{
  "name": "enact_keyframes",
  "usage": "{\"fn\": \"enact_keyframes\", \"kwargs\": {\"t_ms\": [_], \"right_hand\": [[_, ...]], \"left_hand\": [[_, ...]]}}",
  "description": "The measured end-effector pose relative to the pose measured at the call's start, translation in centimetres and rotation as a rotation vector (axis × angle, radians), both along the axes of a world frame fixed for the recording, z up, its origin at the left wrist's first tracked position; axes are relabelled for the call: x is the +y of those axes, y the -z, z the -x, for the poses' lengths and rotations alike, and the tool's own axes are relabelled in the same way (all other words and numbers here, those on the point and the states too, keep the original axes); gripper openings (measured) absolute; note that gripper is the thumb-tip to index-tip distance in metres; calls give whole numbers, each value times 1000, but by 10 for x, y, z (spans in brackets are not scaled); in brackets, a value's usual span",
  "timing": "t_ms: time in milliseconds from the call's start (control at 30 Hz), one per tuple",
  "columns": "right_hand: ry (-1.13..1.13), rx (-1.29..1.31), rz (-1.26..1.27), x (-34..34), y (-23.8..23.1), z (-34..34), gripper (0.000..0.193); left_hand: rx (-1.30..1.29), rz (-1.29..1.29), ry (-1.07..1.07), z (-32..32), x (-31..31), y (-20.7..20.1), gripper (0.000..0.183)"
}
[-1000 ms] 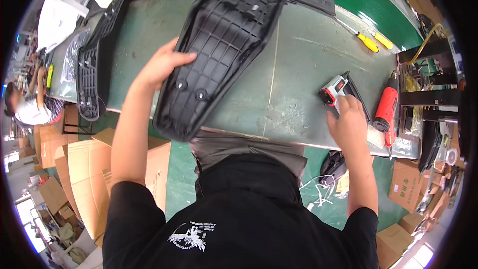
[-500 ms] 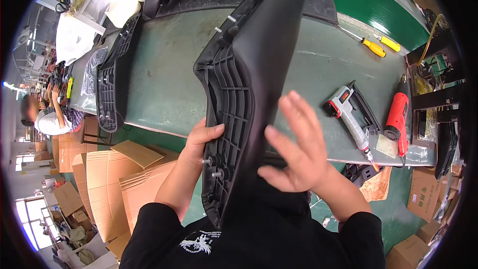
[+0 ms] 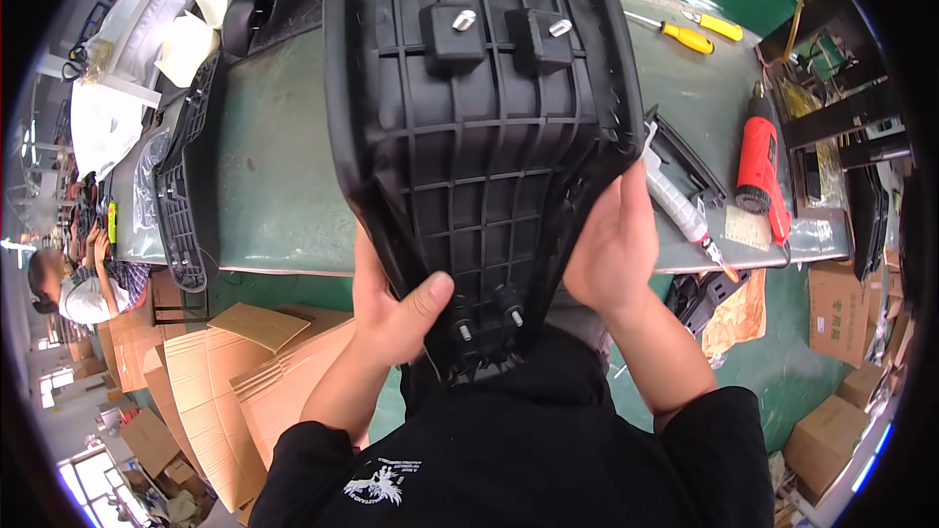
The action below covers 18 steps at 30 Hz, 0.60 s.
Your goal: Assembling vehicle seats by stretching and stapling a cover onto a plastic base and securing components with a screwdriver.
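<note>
A black motorcycle seat (image 3: 474,205) is held up before me, its ribbed plastic underside facing me. Metal studs stick out of that underside, two on raised blocks at the wide end and two at the narrow end. Folded black cover edges run along both sides. My left hand (image 3: 396,308) grips the left edge near the narrow end, thumb over the rim and fingers hidden behind. My right hand (image 3: 618,244) is pressed along the right edge, its fingertips hidden by the seat. Right of the seat, a grey staple gun (image 3: 673,198) lies partly covered on the workbench (image 3: 279,166).
A red heat gun (image 3: 758,171) lies at the bench's right, with a yellow screwdriver (image 3: 688,37) and a yellow-handled knife (image 3: 721,26) farther back. Another black seat (image 3: 183,200) rests at the left. Cardboard sheets (image 3: 210,381) stand below; another person (image 3: 88,293) sits far left.
The seat has turned from side-on to show its full underside. My right hand, spread and apart from it before, now rests against its right edge.
</note>
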State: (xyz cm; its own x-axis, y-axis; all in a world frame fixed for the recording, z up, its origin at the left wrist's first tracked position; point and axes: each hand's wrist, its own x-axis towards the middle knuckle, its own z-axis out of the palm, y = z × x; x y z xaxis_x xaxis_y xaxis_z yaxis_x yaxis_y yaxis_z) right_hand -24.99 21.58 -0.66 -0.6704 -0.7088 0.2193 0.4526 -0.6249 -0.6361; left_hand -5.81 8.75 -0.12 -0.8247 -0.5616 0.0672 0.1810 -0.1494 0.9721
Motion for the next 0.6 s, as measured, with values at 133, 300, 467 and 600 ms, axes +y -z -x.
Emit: {"fn": "enact_keyframes", "kwargs": {"t_ms": [133, 300, 467, 600], "right_hand": [[92, -289, -69, -2, 22, 1, 57], [-148, -200, -69, 0, 8, -18, 62], [-254, -379, -107, 0, 10, -20, 63], [-229, -513, -118, 1, 17, -23, 67]], "left_hand": [[56, 234, -90, -10, 20, 13, 107], [118, 75, -233, 12, -16, -9, 109], [11, 138, -232, 25, -12, -32, 100], [61, 35, -256, 23, 3, -39, 101]]}}
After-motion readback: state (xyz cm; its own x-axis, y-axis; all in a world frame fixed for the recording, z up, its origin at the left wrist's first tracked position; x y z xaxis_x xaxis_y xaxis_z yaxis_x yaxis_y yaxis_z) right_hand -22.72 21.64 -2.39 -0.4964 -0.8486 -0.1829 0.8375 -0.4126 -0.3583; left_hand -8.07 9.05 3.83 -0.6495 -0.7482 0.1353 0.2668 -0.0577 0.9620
